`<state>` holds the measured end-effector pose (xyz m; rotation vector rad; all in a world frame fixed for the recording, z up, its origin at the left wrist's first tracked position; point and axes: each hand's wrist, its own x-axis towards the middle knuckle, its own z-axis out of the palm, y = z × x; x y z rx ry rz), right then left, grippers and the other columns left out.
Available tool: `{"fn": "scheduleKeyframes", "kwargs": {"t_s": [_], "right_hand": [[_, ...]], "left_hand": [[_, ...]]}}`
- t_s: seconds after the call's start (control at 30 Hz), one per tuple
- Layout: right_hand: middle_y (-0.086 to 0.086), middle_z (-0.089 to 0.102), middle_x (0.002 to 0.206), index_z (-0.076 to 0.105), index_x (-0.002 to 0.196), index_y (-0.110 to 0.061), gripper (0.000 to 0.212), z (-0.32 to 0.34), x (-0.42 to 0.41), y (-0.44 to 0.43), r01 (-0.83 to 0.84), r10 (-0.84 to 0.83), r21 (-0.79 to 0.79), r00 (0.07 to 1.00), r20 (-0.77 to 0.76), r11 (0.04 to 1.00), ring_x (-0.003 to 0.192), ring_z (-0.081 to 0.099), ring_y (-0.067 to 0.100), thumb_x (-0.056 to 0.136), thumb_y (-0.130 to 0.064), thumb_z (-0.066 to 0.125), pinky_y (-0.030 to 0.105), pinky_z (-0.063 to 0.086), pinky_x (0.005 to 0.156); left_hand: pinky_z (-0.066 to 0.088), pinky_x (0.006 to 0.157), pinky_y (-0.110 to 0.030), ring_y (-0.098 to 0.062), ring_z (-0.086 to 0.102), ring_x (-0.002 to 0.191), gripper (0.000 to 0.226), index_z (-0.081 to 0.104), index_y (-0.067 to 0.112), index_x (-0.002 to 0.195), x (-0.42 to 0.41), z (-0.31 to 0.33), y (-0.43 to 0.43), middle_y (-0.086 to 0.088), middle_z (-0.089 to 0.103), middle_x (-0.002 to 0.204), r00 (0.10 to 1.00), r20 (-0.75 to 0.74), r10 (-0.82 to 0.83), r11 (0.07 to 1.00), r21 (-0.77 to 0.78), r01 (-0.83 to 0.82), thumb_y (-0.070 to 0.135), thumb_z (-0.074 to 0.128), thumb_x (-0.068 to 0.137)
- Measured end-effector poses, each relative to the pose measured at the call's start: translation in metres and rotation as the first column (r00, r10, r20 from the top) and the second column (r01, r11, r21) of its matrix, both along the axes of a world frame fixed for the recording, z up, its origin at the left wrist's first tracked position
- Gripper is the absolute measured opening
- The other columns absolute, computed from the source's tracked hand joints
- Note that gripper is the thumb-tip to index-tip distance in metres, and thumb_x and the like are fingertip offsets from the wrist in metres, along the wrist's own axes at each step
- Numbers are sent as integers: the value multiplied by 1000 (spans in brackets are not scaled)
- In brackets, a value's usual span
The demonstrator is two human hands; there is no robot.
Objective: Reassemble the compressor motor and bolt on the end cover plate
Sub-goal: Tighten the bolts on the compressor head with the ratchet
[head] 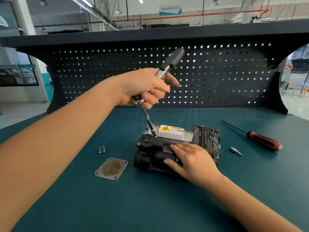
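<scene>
The compressor (177, 144) lies on the teal bench, black motor housing in front, a silver cylinder with a yellow warning label behind. My left hand (147, 87) grips a ratchet wrench (168, 64) by its head and shaft; the extension bar (148, 121) runs down to a bolt on the black end of the compressor. My right hand (192, 159) rests on the black motor housing, fingers spread over it. The square metal end cover plate (111, 168) lies flat on the bench left of the compressor. A few small bolts (101, 149) sit behind the plate.
A red-and-black screwdriver (255, 136) lies at the right of the bench, with a small metal fitting (236, 151) in front of it. A dark pegboard (217, 77) rises along the back edge of the bench.
</scene>
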<state>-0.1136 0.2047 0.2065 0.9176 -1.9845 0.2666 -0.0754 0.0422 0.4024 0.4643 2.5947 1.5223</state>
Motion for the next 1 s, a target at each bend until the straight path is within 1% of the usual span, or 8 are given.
{"fn": "scheduleKeyframes", "kwargs": {"t_s": [0.07,0.17,0.2,0.27,0.43,0.63,0.87,1.0], "right_hand": [[8,73,77,73,84,2,41,-1,0,0,-1,1,-15,1000,3,1000,68,70,22,67,-35,80,28,57,59],[9,73,77,73,84,2,39,-2,0,-2,-3,3,-32,1000,9,999,68,70,23,67,-33,81,29,57,60],[9,73,76,73,84,1,39,-2,1,-2,-3,3,-36,1000,9,999,68,70,23,68,-33,81,29,57,60],[8,73,76,73,83,1,38,-1,1,-2,-4,5,-44,1000,10,999,68,70,23,67,-33,81,28,57,59],[7,72,73,74,83,0,30,-2,2,-3,3,-3,-68,1000,-1,998,65,70,22,73,-28,75,27,56,55],[6,72,71,73,81,-1,26,-2,1,-4,-11,11,-69,1000,-1,998,63,69,23,75,-26,67,27,55,52],[7,70,66,72,77,0,26,-1,0,-3,-47,47,-74,999,10,996,61,67,25,76,-26,66,29,54,50],[6,70,67,73,78,-1,27,0,2,-3,-37,39,-80,999,22,996,62,68,24,76,-26,65,29,55,51]], "left_hand": [[28,31,-12,0,26,29,18,54,16,97,1,-9,-12,11,31,42,991,4,135,950,285,-130,8,38,98],[34,33,-12,-2,31,28,13,44,10,89,3,-23,-24,9,31,37,953,155,260,581,763,-283,2,38,97],[35,34,-11,-3,31,28,16,42,10,84,3,-25,-25,7,31,36,946,184,266,479,826,-295,1,37,97],[35,35,-11,-4,32,27,22,39,11,78,2,-26,-21,7,32,36,942,199,272,414,859,-301,0,36,97],[33,34,-11,-2,30,28,22,41,12,78,-1,-17,-15,8,31,37,937,127,325,663,676,-322,-1,35,95],[32,34,-12,-2,32,28,25,44,12,80,-1,-9,16,7,34,38,976,-11,217,909,368,-197,-6,31,93],[31,34,-16,-4,27,30,25,56,19,98,6,1,14,10,31,44,998,-15,-60,985,-166,57,3,36,95],[29,33,-15,-1,26,30,23,57,21,99,10,-9,5,11,32,44,997,-37,-64,997,-42,63,8,39,97]]}}
